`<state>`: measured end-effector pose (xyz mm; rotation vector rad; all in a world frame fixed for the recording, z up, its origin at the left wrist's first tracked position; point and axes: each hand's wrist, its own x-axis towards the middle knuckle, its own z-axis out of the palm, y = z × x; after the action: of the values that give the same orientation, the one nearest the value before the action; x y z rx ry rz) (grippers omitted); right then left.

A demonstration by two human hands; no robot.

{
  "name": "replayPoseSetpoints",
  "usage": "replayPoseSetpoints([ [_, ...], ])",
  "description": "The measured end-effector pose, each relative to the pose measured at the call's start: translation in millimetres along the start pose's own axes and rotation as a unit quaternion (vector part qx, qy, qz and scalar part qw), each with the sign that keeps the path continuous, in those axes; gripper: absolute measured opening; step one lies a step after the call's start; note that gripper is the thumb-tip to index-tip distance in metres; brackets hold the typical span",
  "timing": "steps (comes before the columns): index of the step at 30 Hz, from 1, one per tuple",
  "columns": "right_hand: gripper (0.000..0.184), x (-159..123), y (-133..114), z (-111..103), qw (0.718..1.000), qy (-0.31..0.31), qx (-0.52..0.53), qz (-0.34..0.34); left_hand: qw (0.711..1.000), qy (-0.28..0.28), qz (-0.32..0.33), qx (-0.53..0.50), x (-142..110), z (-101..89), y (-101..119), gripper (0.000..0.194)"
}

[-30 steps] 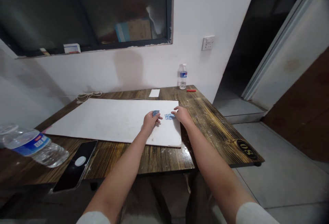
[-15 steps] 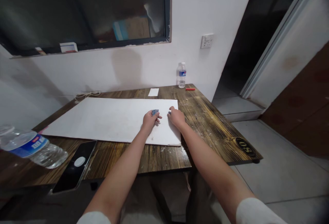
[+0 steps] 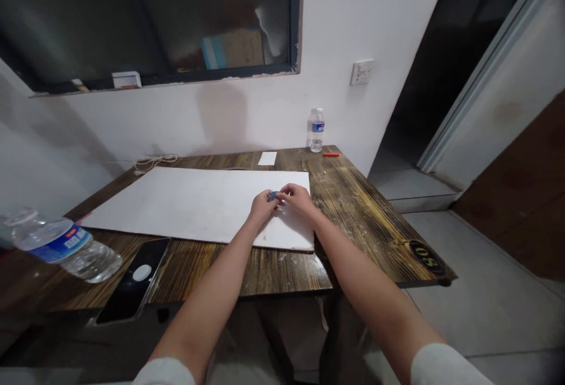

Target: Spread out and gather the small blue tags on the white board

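My left hand (image 3: pixel 263 207) and my right hand (image 3: pixel 299 199) meet above a white board (image 3: pixel 176 202), fingertips close together. Between them is a small blue-and-white printed piece (image 3: pixel 272 196), partly hidden by my fingers. Both hands pinch at it, and its exact shape is hard to make out. The board lies flat on a dark wooden table (image 3: pixel 353 226), and my hands are near its front right corner.
A plastic water bottle (image 3: pixel 316 130), a red stick (image 3: pixel 331 154) and a white card (image 3: pixel 267 158) sit at the table's back edge. A black phone (image 3: pixel 132 279) lies at the front left, below a bottle (image 3: pixel 57 249) lying nearer me. A cable (image 3: pixel 152 163) lies behind the board.
My hands have moved together. The blue printed pieces, separate a second ago, are now gathered between my fingertips, and my right hand has lifted its piece off the board.
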<state>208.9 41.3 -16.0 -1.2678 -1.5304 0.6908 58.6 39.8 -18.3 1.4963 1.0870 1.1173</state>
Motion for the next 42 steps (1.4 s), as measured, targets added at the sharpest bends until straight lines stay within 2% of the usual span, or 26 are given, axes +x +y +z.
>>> replayPoseSetpoints([
  [6,0.026,0.2,1.9,1.3,0.996,0.021,0.090,0.009,0.999,-0.036,0.008,-0.017,-3.3,1.8,7.1,0.036],
  [14,0.027,5.5,3.1,0.3,0.995,0.021,0.098,0.004,1.000,-0.014,0.007,-0.027,-1.0,-1.8,11.3,0.038],
  [20,0.030,8.4,4.9,-3.0,0.983,0.048,0.178,0.019,0.999,-0.011,0.010,-0.047,-2.3,-2.9,14.8,0.041],
  [23,0.032,10.8,4.7,-9.2,0.977,0.058,0.202,0.031,0.998,0.017,0.014,-0.052,0.2,-4.7,12.9,0.041],
  [26,0.028,11.4,4.6,-12.8,0.986,0.032,0.160,0.039,0.995,0.076,0.018,-0.062,5.1,-8.0,8.3,0.041],
  [30,0.017,3.8,3.0,-10.2,1.000,-0.026,-0.013,0.010,0.991,0.117,0.017,-0.060,9.5,-11.0,3.4,0.038],
  [33,0.012,-4.3,-0.9,-9.0,0.986,-0.060,-0.150,-0.032,0.990,0.126,0.012,-0.056,9.7,-11.1,2.9,0.035],
  [35,0.010,-6.4,-3.9,-10.5,0.975,-0.066,-0.205,-0.052,0.991,0.128,0.008,-0.048,8.7,-10.8,4.1,0.034],
  [37,0.009,-4.7,-5.8,-12.7,0.976,-0.052,-0.202,-0.059,0.991,0.131,0.003,-0.039,6.7,-10.2,6.5,0.033],
  [42,0.019,5.9,-2.7,-11.8,0.999,-0.016,-0.034,-0.018,0.995,0.098,-0.003,0.004,-1.1,-7.1,16.3,0.034],
])
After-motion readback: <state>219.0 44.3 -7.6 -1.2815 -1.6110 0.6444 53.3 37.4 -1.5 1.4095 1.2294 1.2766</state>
